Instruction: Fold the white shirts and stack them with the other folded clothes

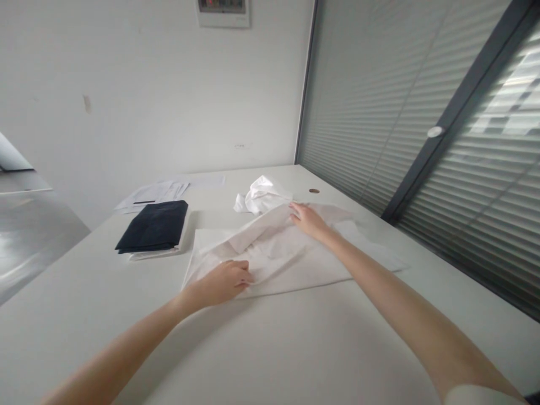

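A white cloth garment point(312, 264), its exact kind unclear, lies spread on the table with its upper layer raised and wrinkled. My left hand point(228, 281) pinches the cloth near its front edge, left of the middle. Farther back, my right hand point(307, 219) has its fingers closed on the far edge of the same cloth. Between the two hands a fold runs slantwise. Just behind the right hand sits a crumpled white cloth point(264, 194).
A folded dark navy cloth point(154, 225) rests on a folded white one at the left. Papers point(154, 194) lie behind it. The white table point(295, 349) meets a wall at the back and a glass partition with blinds point(379, 112) on the right. A brown round spot point(314, 190) marks the tabletop.
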Demonstrator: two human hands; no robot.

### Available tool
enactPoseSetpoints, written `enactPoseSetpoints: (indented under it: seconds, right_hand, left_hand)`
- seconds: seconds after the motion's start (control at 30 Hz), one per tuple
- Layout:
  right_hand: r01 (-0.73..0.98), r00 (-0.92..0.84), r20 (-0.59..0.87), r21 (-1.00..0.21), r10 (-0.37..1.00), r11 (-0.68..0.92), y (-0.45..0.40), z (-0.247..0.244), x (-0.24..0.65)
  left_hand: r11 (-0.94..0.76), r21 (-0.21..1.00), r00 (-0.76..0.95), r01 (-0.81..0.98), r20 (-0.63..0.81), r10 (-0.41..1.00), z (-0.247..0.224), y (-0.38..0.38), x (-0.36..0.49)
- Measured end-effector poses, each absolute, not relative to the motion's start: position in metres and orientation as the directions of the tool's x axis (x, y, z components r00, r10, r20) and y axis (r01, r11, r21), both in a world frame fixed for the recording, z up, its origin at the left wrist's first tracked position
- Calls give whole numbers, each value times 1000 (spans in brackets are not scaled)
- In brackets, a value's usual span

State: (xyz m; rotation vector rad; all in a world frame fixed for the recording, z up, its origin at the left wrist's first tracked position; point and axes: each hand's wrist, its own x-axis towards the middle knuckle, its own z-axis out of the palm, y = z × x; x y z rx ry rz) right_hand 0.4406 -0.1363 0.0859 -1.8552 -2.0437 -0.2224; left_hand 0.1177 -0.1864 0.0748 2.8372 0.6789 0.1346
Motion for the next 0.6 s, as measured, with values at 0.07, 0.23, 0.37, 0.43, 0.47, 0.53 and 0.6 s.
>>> enactPoseSetpoints:
  seconds: [0.07,0.23,0.37,0.43,0.47,0.53,0.6]
  right_hand:
    - [955,-187,400,-140,897,261,-125,85,444]
    - [929,-321,333,-69,887,362,-123,81,429]
    - [956,-282,115,-44,953,288,-134,78,407]
    - [969,-238,17,-65,971,238,-136,74,401]
    - [971,-228,0,-75,974,227,-135,72,400]
    - [969,-230,2,-95,973,229,-133,68,399]
    - [966,-229,4,-122,973,228,-131,66,399]
  left_hand:
    - [-885,333,941,326,-24,338,86,-210,114]
    - [-839,520,980,159,-186,71,113,-258,106]
    - [-787,569,965,240,-225,131,123,-265,102]
    - [-767,531,932,360,-173,318,118,-255,101]
    - [-754,497,896,429,-133,423,113,-249,101]
    - [-721,429,813,544,-58,579,98,-233,102]
    - [-698,377,757,609,-13,654,83,-220,104]
